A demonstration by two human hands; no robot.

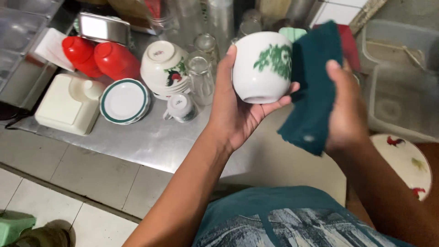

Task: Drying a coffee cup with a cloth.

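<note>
One white cup [261, 68] gripped in left hand [235, 112], one dark-green cloth [313, 87] clutched in right hand [344, 112].

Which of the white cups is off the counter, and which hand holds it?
The white cup with the green pattern, gripped in the left hand. The small cup and the stacked cups rest upside down on the steel counter.
</note>
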